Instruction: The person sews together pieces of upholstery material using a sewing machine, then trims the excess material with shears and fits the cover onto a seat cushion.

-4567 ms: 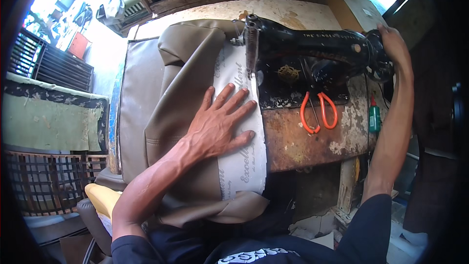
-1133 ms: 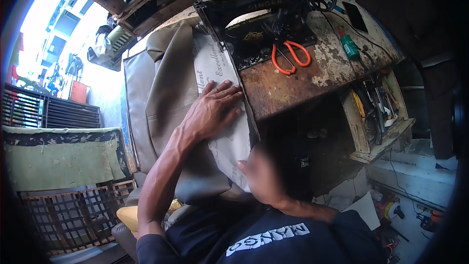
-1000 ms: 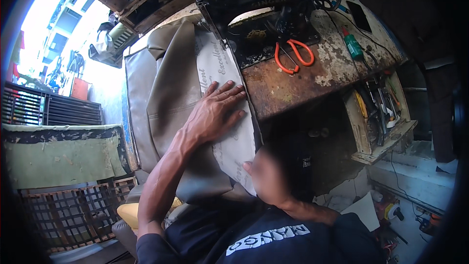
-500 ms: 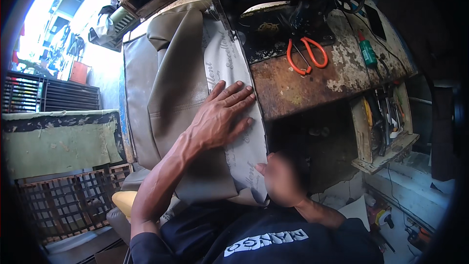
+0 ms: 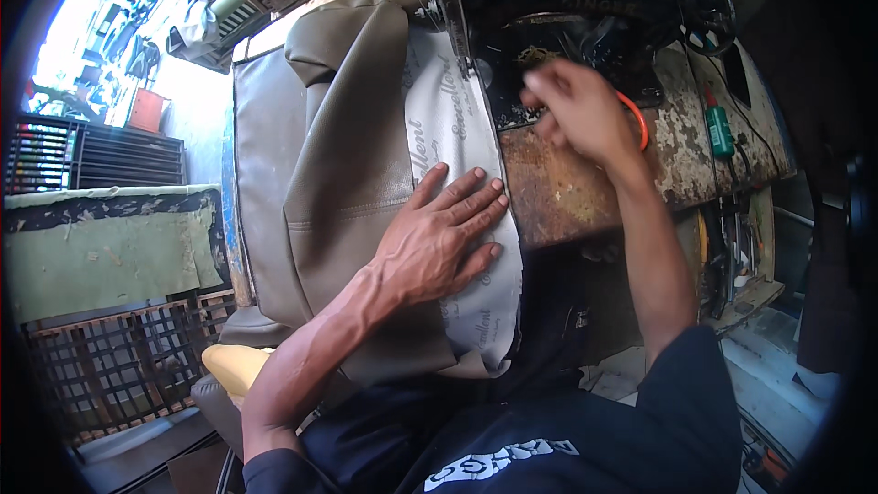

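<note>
A brown leatherette cover (image 5: 343, 128) lies draped over the machine table, with its pale printed backing (image 5: 476, 316) turned up along the right edge. My left hand (image 5: 439, 233) rests flat on that backing, fingers spread toward the seam edge. The top of the backing runs up to the needle end of a black sewing machine (image 5: 567, 0). My right hand (image 5: 590, 114) is raised over the table just in front of the machine bed. Its fingers are bent and blurred by motion, and nothing shows clearly between them. Behind it shows one orange handle of the scissors (image 5: 638, 123), the rest covered.
A green bottle (image 5: 719, 128) stands on the worn wooden table (image 5: 567, 187) at the right. Below is an open drawer (image 5: 745, 293) with tools. The machine's handwheel (image 5: 706, 14) is at the far right, and a black slatted rack (image 5: 101, 155) stands at the left.
My right hand has left the lower right edge of the cover and moved up and forward to the machine bed, now partly hiding the scissors. My left hand stays flat on the backing.
</note>
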`<control>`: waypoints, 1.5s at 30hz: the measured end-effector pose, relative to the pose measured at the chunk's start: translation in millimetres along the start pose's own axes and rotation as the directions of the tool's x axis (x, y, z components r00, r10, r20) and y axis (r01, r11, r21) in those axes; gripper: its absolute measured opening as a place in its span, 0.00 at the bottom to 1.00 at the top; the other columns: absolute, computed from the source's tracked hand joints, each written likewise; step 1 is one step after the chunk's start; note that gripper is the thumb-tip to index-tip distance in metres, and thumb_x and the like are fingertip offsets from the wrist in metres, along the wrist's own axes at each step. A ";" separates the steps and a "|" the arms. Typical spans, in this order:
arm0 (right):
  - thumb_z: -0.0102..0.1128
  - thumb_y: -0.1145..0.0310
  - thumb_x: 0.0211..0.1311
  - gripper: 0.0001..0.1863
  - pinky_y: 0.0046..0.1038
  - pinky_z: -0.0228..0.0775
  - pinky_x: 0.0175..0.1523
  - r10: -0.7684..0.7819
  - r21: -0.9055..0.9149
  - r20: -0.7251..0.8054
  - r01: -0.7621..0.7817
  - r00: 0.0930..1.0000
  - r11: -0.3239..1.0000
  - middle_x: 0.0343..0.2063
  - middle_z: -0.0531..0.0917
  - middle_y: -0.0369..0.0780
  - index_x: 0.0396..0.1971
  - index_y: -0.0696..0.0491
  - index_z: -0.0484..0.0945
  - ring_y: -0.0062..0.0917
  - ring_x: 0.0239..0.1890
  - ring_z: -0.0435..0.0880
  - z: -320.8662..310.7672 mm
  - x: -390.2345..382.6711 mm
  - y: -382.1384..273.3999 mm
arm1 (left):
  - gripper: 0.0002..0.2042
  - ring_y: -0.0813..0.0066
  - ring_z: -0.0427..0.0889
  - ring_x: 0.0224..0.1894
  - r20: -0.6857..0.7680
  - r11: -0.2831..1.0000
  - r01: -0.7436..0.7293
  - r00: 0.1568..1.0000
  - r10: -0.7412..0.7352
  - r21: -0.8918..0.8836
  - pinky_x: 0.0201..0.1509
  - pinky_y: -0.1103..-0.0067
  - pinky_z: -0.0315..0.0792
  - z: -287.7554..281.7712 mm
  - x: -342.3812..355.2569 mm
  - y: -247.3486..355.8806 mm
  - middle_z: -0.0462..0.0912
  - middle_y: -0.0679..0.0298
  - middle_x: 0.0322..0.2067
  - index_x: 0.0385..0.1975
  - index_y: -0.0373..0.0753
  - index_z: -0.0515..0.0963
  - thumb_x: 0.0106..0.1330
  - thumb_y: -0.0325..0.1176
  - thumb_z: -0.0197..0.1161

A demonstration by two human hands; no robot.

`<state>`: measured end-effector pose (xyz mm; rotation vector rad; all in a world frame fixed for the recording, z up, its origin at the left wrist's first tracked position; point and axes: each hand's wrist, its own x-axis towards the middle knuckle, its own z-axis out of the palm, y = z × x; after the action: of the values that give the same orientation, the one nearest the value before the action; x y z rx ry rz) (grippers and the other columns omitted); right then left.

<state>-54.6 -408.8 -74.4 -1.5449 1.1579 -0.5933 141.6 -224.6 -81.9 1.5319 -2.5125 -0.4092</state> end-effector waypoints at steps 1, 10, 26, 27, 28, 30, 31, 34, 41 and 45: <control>0.59 0.60 0.77 0.14 0.25 0.76 0.25 -0.008 -0.131 0.048 0.015 0.999 0.991 0.31 0.88 0.38 0.44 0.57 0.83 0.20 0.24 0.86 -7.4 43.7 1.1 | 0.29 0.61 0.61 0.80 0.015 1.000 -0.014 1.000 0.015 -0.020 0.84 0.53 0.45 0.0 5.1 1.8 0.72 0.59 0.73 0.72 0.39 0.72 0.75 0.47 0.58; 0.65 0.65 0.72 0.13 0.26 0.78 0.35 -0.242 0.251 0.133 0.204 0.961 0.946 0.35 0.87 0.36 0.51 0.53 0.82 0.20 0.32 0.85 51.8 198.9 21.2 | 0.29 0.60 0.61 0.80 0.030 0.998 -0.002 1.000 0.003 -0.065 0.85 0.53 0.44 -0.5 0.7 -4.9 0.72 0.59 0.73 0.72 0.39 0.72 0.75 0.47 0.58; 0.79 0.64 0.60 0.13 0.30 0.78 0.41 -0.702 0.471 -0.082 0.648 0.707 0.598 0.30 0.83 0.34 0.39 0.52 0.85 0.20 0.35 0.83 83.0 247.5 60.6 | 0.28 0.62 0.64 0.79 0.039 0.996 0.003 0.999 0.001 -0.089 0.84 0.53 0.45 -5.1 3.3 -12.8 0.74 0.62 0.72 0.71 0.40 0.74 0.75 0.49 0.58; 0.79 0.63 0.61 0.13 0.30 0.78 0.41 -0.679 0.433 -0.073 0.636 0.731 0.639 0.30 0.83 0.34 0.40 0.52 0.85 0.20 0.35 0.83 79.8 247.7 57.6 | 0.28 0.62 0.64 0.79 0.039 0.996 -0.001 0.999 0.004 -0.089 0.84 0.53 0.45 -5.5 4.8 -13.6 0.74 0.62 0.72 0.71 0.40 0.74 0.75 0.49 0.58; 0.78 0.63 0.61 0.13 0.30 0.78 0.41 -0.663 0.397 -0.060 0.627 0.746 0.670 0.30 0.83 0.34 0.40 0.52 0.85 0.20 0.35 0.83 76.6 247.9 54.6 | 0.28 0.62 0.64 0.79 0.038 0.996 0.001 0.999 0.003 -0.093 0.84 0.53 0.45 -5.9 6.3 -14.7 0.74 0.62 0.72 0.71 0.40 0.74 0.75 0.49 0.58; 0.78 0.63 0.61 0.13 0.30 0.78 0.41 -0.637 0.341 -0.043 0.611 0.770 0.715 0.30 0.83 0.34 0.40 0.52 0.85 0.20 0.35 0.83 70.1 248.4 52.4 | 0.28 0.61 0.64 0.79 0.037 0.995 0.000 0.999 0.004 -0.102 0.85 0.53 0.44 -6.2 10.2 -18.2 0.75 0.62 0.72 0.71 0.40 0.74 0.75 0.48 0.58; 0.78 0.62 0.61 0.13 0.30 0.78 0.41 -0.626 0.319 -0.037 0.603 0.779 0.731 0.30 0.83 0.34 0.40 0.52 0.85 0.20 0.35 0.83 66.9 249.0 50.9 | 0.28 0.61 0.64 0.79 0.036 0.995 -0.006 0.999 0.010 -0.097 0.85 0.53 0.44 -7.2 12.2 -20.4 0.75 0.62 0.72 0.71 0.40 0.74 0.75 0.48 0.58; 0.77 0.62 0.62 0.14 0.30 0.78 0.41 -0.596 0.271 -0.016 0.577 0.803 0.770 0.30 0.83 0.34 0.41 0.52 0.85 0.21 0.35 0.83 66.0 252.0 47.6 | 0.29 0.61 0.64 0.79 0.032 0.996 -0.006 0.999 0.009 -0.087 0.85 0.53 0.44 -7.6 16.8 -27.7 0.75 0.61 0.72 0.71 0.40 0.74 0.75 0.48 0.58; 0.76 0.60 0.63 0.14 0.30 0.77 0.42 -0.544 0.135 0.018 0.537 0.839 0.833 0.30 0.83 0.35 0.42 0.52 0.85 0.21 0.35 0.83 54.3 255.9 40.0 | 0.29 0.61 0.64 0.79 0.014 0.997 -0.023 1.000 0.024 -0.073 0.85 0.52 0.44 -9.2 31.3 -41.0 0.75 0.62 0.72 0.70 0.40 0.74 0.74 0.47 0.58; 0.75 0.59 0.63 0.15 0.30 0.77 0.42 -0.521 0.077 0.055 0.517 0.852 0.853 0.30 0.83 0.35 0.43 0.52 0.85 0.21 0.35 0.83 61.1 260.5 37.4 | 0.29 0.61 0.64 0.79 0.019 0.998 -0.007 1.000 0.008 -0.055 0.84 0.52 0.44 -10.1 32.3 -49.2 0.75 0.62 0.72 0.70 0.40 0.74 0.73 0.47 0.58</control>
<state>88.6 -612.8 -178.7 -1.8213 0.6462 -0.9101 171.1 -276.2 -87.9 1.5052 -2.4988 -0.4908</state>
